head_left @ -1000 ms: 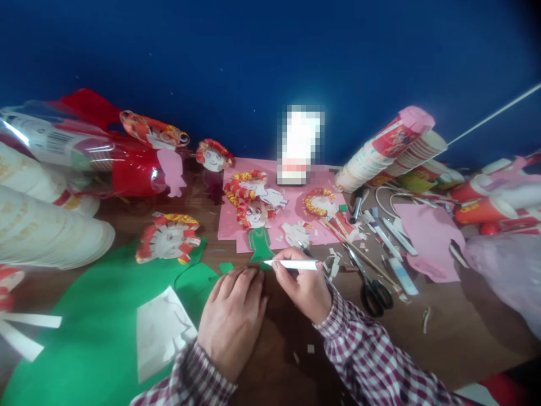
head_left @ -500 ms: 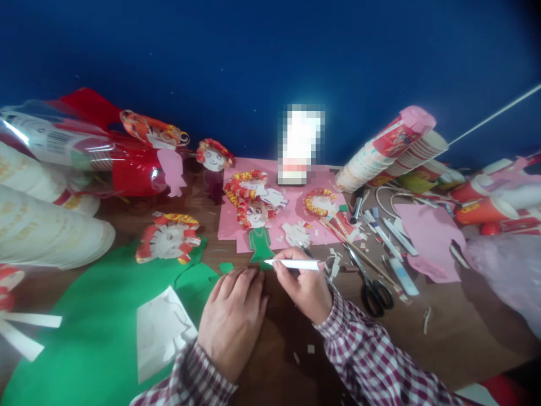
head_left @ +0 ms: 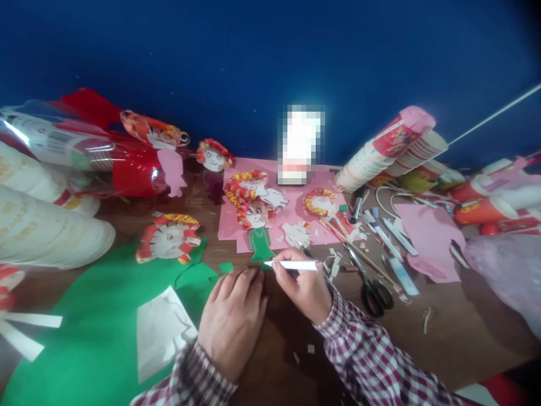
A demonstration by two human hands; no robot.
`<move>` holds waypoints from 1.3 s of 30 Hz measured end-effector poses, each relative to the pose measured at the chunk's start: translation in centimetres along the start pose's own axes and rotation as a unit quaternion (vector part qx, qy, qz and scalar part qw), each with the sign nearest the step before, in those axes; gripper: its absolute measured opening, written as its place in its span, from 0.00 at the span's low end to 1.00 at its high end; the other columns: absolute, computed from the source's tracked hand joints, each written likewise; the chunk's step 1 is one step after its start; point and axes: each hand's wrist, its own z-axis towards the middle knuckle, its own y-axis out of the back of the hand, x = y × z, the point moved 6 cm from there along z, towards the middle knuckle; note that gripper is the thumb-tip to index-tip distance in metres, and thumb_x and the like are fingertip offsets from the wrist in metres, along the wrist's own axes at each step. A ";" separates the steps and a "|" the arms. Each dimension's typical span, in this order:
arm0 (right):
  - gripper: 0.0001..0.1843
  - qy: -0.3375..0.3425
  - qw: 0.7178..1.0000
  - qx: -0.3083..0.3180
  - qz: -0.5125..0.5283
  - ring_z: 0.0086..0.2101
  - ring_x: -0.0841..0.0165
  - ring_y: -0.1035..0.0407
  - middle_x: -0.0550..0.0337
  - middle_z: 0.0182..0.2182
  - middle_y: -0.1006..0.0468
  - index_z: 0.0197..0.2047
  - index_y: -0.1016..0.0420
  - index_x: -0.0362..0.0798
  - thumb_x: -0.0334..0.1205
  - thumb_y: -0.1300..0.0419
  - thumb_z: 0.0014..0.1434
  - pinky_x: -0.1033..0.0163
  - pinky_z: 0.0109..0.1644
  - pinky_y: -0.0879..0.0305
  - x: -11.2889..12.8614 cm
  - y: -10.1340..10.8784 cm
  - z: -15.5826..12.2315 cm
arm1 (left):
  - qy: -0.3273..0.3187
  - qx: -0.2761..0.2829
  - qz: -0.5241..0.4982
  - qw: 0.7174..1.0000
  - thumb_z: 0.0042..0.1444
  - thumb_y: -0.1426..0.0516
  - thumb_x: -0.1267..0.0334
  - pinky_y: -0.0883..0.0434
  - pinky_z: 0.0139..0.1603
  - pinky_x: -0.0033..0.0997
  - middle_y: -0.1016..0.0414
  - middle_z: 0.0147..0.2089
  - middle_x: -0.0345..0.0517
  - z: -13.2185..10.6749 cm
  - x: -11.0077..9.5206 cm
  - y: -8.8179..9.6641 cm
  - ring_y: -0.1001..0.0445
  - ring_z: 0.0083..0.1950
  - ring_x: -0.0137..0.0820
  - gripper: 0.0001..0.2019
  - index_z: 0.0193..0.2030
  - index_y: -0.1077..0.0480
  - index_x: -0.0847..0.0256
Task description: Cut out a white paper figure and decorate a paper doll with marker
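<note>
My left hand (head_left: 231, 316) lies flat on the brown table, fingers stretched forward and pressing down near a small green paper scrap (head_left: 225, 267). My right hand (head_left: 305, 287) is closed round a white pen (head_left: 291, 264) whose tip points left, just past my left fingertips. Right beyond the pen tip lies a paper doll with a green dress (head_left: 258, 231) at the front edge of a pink sheet (head_left: 291, 217). Both my sleeves are checked red and white.
A large green sheet (head_left: 93, 327) with a white cut-out (head_left: 163, 330) covers the near left. Black scissors (head_left: 369, 285), pens and paper scraps lie to the right. Stacked paper cups (head_left: 389, 149) lean at the back right; white plates (head_left: 42, 231) and wrapped red cups (head_left: 97, 160) at the left.
</note>
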 end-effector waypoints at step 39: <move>0.04 0.001 1.000 0.002 0.001 0.29 0.70 0.31 0.59 0.30 0.26 0.35 0.32 0.47 0.36 0.47 0.59 0.66 0.36 0.35 0.0 0.0 -0.1 | 0.004 0.004 -0.003 1.000 0.54 0.46 0.67 0.33 0.50 0.43 0.27 0.47 0.52 0.1 0.0 0.1 0.32 0.48 0.41 0.13 0.46 0.30 0.64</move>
